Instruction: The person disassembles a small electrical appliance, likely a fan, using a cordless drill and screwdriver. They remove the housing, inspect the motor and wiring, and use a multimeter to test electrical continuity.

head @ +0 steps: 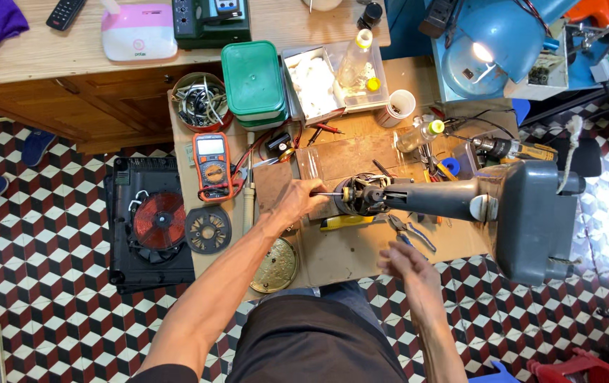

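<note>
My left hand grips a thin screwdriver whose tip points right into the motor head of a grey pedestal fan lying on its side; the fan's stem leads to its grey base. My right hand hovers blurred over the front edge of the small wooden worktable, fingers apart and holding nothing. Pliers with blue handles and a yellow-handled tool lie just below the motor.
An orange multimeter, a green lidded box, a tub of wires, a clear tray and a white cup crowd the table. A brass disc overhangs its front. An opened induction cooker lies on the tiled floor at left. A blue lamp shines at top right.
</note>
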